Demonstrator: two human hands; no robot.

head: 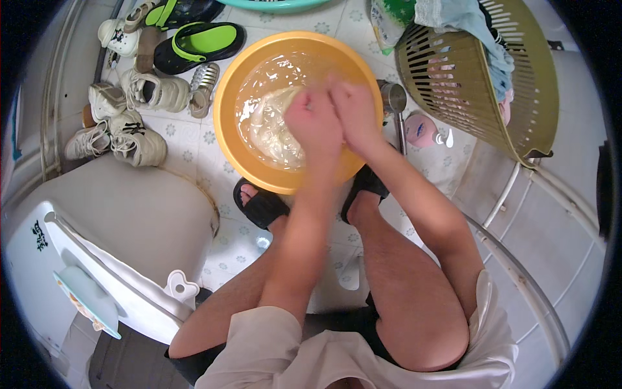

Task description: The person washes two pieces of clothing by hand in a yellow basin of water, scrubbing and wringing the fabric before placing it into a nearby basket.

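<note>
A yellow-orange plastic basin point(226, 141) of water stands on the floor before me, between my feet. In its water lies a pale, bunched wet cloth point(274, 131), partly covered by my hands. My left hand point(313, 119) is curled above the cloth, near the middle of the basin. Close against it, on the right side, is my right hand point(357, 109), also with bent fingers. Both hands are blurred, and whether any fabric is gripped between them cannot be made out.
Several shoes point(155, 92) are at the left, before a white toilet point(136, 204). On the right are a metal ladle point(394, 97), a pink pump bottle point(422, 130) and an olive laundry basket point(457, 92) with clothes. A green-and-white bag point(393, 19) and a teal basin point(277, 5) lie beyond.
</note>
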